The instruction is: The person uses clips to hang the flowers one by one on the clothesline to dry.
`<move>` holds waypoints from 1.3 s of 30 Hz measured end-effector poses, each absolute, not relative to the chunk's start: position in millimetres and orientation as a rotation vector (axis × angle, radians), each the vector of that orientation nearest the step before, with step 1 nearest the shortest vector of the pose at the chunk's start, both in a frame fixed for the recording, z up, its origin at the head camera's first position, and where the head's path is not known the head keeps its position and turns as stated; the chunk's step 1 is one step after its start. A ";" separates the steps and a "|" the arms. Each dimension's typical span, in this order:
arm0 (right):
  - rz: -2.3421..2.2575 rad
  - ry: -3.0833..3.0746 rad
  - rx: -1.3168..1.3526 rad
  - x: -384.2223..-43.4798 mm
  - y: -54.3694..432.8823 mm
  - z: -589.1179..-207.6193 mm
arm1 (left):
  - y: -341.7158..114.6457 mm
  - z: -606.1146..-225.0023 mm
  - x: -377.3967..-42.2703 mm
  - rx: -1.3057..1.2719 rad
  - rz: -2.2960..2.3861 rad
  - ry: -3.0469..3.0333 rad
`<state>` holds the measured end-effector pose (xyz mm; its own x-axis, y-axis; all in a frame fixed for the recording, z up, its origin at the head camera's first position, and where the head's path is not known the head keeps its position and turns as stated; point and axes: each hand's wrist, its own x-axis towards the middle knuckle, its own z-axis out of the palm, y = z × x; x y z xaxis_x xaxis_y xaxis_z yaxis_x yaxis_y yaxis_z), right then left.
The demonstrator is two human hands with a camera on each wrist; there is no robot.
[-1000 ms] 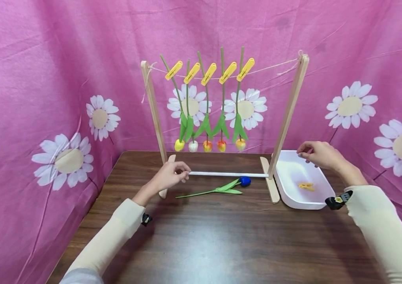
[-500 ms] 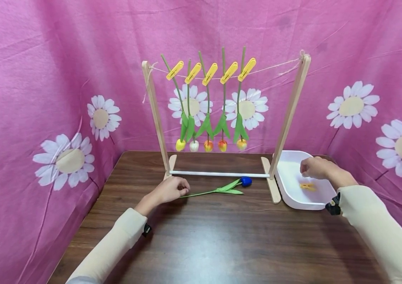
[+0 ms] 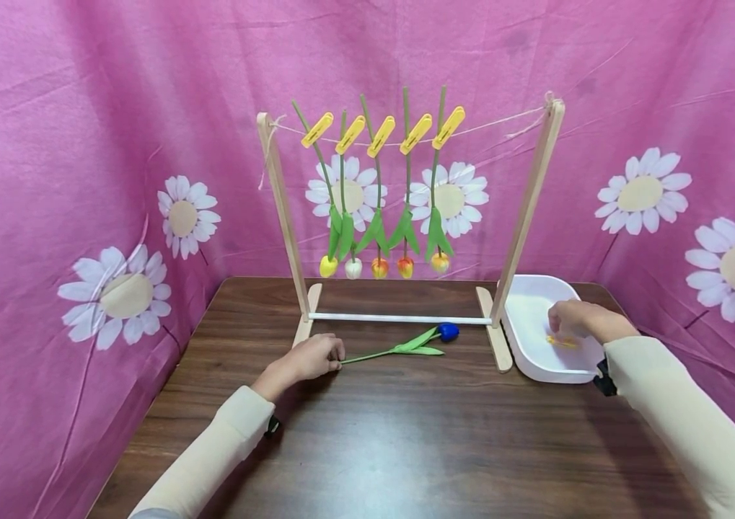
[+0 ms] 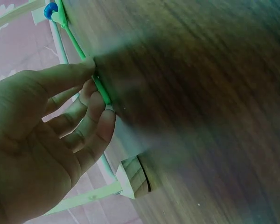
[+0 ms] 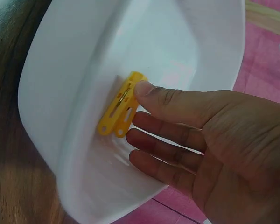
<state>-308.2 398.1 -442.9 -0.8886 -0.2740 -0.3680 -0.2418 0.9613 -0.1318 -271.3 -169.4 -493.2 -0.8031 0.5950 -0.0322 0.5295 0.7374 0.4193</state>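
A blue artificial tulip (image 3: 448, 331) with a green stem lies on the table below the rack. My left hand (image 3: 311, 357) is at its stem end; in the left wrist view, thumb and fingers pinch the green stem (image 4: 75, 43) close to its tip. My right hand (image 3: 584, 321) reaches down into the white tray (image 3: 523, 367). There, a yellow clothespin (image 5: 117, 105) lies on the bottom. The right thumb tip overlaps its upper end, while the other visible fingers stay nearly straight beside it. Whether the thumb presses on it I cannot tell, and the index finger is hidden.
A wooden rack (image 3: 528, 209) with a string and a white lower bar (image 3: 399, 318) stands at the back. Several tulips hang head-down from the string by yellow clothespins (image 3: 449, 128). A pink daisy-print cloth (image 3: 211, 86) surrounds the brown table (image 3: 367, 447).
My left hand has come down from beside the white bar to the tulip's stem end and taken hold of it. My right hand has lowered into the tray, over the clothespin.
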 end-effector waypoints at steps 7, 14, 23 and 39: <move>-0.010 2.723 -0.437 -302.7 393.2 -444.9 | -171.4 -495.3 -270.6 0.898 0.560 2.799; -0.030 2.733 -0.420 -298.6 390.2 -440.8 | -171.4 -494.7 -269.4 0.853 0.643 2.791; -0.079 2.801 -0.437 -305.1 394.8 -437.3 | -172.6 -499.7 -273.7 0.907 0.724 2.751; -0.107 3.007 -0.454 -306.0 395.9 -422.2 | -177.0 -499.5 -275.3 0.757 0.940 2.749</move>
<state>-306.0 395.9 -422.2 -0.9508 -0.2975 -0.0865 -0.2906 0.9532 -0.0837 -275.3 -177.0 -499.5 -0.8639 0.5027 0.0302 0.4159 0.6784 0.6056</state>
